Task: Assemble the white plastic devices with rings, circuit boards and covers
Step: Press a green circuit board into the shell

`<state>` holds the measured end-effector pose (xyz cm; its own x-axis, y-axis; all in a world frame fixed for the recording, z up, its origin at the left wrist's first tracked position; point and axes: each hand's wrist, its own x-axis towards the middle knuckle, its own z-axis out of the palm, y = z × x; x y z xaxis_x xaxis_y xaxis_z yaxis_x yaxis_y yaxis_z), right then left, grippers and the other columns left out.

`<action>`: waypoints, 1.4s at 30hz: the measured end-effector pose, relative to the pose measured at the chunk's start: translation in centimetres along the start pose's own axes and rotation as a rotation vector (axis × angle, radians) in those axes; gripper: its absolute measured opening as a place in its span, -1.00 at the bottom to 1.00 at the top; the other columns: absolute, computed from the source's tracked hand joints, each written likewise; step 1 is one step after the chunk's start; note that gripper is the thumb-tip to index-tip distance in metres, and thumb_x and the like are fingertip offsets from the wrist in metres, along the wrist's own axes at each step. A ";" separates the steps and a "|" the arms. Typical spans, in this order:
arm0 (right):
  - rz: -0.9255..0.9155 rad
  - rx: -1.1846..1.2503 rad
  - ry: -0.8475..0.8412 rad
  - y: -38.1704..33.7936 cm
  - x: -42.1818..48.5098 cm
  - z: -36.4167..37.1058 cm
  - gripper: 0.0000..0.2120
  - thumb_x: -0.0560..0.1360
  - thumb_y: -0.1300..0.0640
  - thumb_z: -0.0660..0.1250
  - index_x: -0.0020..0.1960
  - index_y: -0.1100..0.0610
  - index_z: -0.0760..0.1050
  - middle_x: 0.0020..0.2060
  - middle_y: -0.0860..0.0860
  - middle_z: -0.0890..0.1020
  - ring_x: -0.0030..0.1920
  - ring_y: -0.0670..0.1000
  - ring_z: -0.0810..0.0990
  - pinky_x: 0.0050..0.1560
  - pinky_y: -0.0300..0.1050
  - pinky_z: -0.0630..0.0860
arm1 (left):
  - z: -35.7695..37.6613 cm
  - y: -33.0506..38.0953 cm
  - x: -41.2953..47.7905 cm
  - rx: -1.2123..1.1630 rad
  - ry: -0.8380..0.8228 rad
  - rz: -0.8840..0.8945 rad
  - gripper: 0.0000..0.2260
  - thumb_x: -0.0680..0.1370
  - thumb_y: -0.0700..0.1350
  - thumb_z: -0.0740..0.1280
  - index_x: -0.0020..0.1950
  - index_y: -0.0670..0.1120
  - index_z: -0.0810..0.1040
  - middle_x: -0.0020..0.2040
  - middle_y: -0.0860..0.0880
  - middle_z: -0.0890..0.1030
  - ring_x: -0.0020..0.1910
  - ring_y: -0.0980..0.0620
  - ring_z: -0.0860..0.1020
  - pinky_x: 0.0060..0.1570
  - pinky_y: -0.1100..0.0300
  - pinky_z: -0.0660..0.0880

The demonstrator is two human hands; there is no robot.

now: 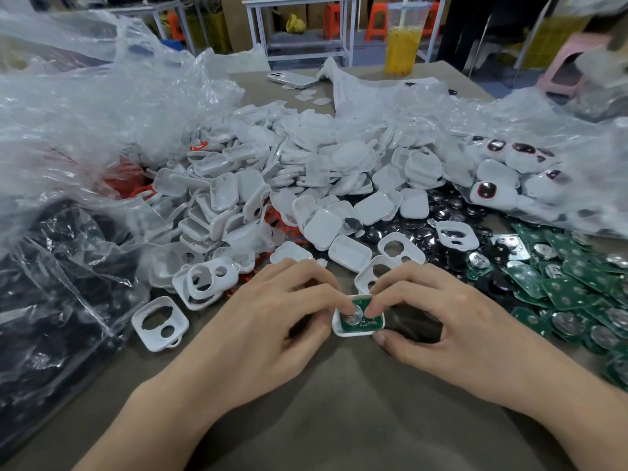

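Plastic, white: device shell [351, 332], pinched between my left hand [272, 311] and right hand [438, 311]. Inside, green circuit board [365, 322] under both forefingers. I judge even, flat pressure seats it best; avoid tilting.

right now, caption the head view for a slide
Left hand and right hand hold a white shell, pressing a green circuit board into it amid piles of white covers and spare boards.

Bare table [306, 419] lies near; white shells [272, 171], circuit boards [560, 283] and bags [68, 130] crowd beyond.
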<state>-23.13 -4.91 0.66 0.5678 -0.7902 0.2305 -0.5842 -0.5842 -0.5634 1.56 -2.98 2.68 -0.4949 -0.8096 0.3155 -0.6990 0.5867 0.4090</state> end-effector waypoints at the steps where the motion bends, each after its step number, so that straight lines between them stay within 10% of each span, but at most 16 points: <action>1: -0.002 -0.003 0.002 0.0 0.0 0.0 -0.82 0.48 -0.20 0.35 0.08 -0.27 0.53 0.14 -0.31 0.49 0.22 -0.15 0.51 0.17 -0.35 0.37 | 0.0 0.0 0.0 0.003 -0.002 -0.002 -0.77 0.61 -0.07 0.23 0.09 0.09 0.67 0.09 0.20 0.57 0.06 0.12 0.54 0.06 0.17 0.45; 9: 0.033 0.057 0.053 -0.3 0.1 -0.5 -0.78 0.49 -0.27 0.33 0.10 -0.27 0.51 0.18 -0.31 0.49 0.17 -0.16 0.55 0.11 -0.33 0.42 | 0.2 -0.2 0.1 -0.046 0.065 -0.013 -0.78 0.63 -0.12 0.21 0.14 0.09 0.62 0.11 0.20 0.55 0.12 0.06 0.55 0.06 0.12 0.47; 16: 0.227 -0.297 0.539 0.9 0.7 -1.5 -0.75 0.61 0.07 0.26 0.25 0.00 0.58 0.22 -0.05 0.58 0.24 0.06 0.48 0.35 -0.08 0.31 | 0.4 -0.8 0.1 -0.011 0.159 -0.108 -0.75 0.59 -0.16 0.24 0.15 0.11 0.60 0.11 0.23 0.54 0.12 0.10 0.53 0.02 0.20 0.46; 20: 0.520 -0.427 0.341 1.1 1.0 -1.4 -0.59 0.57 -0.04 0.28 0.40 -0.02 0.47 0.39 0.01 0.48 0.37 0.12 0.37 0.42 0.08 0.22 | 0.6 -1.0 0.2 -0.011 0.178 -0.153 -0.74 0.58 -0.15 0.22 0.14 0.11 0.61 0.08 0.25 0.53 0.11 0.15 0.50 -0.01 0.29 0.39; 32: 0.436 -0.340 0.457 1.2 0.7 -1.4 -0.81 0.55 0.08 0.37 0.16 0.00 0.58 0.01 -0.08 0.61 0.07 0.02 0.41 0.14 -0.11 0.32 | 0.7 -1.2 0.2 -0.035 0.188 -0.172 -0.74 0.61 -0.22 0.27 0.16 0.10 0.62 0.10 0.26 0.54 0.14 0.17 0.49 0.05 0.30 0.38; 37: 0.386 0.099 0.601 0.6 0.7 -1.8 -0.88 0.59 -0.06 0.29 0.10 -0.19 0.55 -0.03 -0.30 0.62 0.02 -0.23 0.57 -0.03 -0.46 0.37 | 0.5 -0.8 0.3 -0.057 0.252 -0.153 -0.78 0.61 -0.09 0.22 0.14 0.14 0.60 0.07 0.31 0.53 0.07 0.21 0.51 0.00 0.45 0.35; 42: 0.332 0.945 0.489 -1.2 1.7 -2.3 -0.80 0.46 -0.03 0.38 0.05 -0.08 0.70 -0.10 0.07 0.75 -0.06 0.09 0.75 -0.09 -0.23 0.65 | 0.5 0.2 0.5 -0.121 0.358 -0.112 -0.85 0.63 0.05 0.23 0.15 0.17 0.55 0.03 0.31 0.56 0.09 0.23 0.55 0.06 0.49 0.37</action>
<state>-22.82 -5.97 3.50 0.0548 -0.9904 0.1270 0.1303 -0.1190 -0.9843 0.94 -3.24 2.49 -0.1928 -0.8238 0.5330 -0.6617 0.5103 0.5494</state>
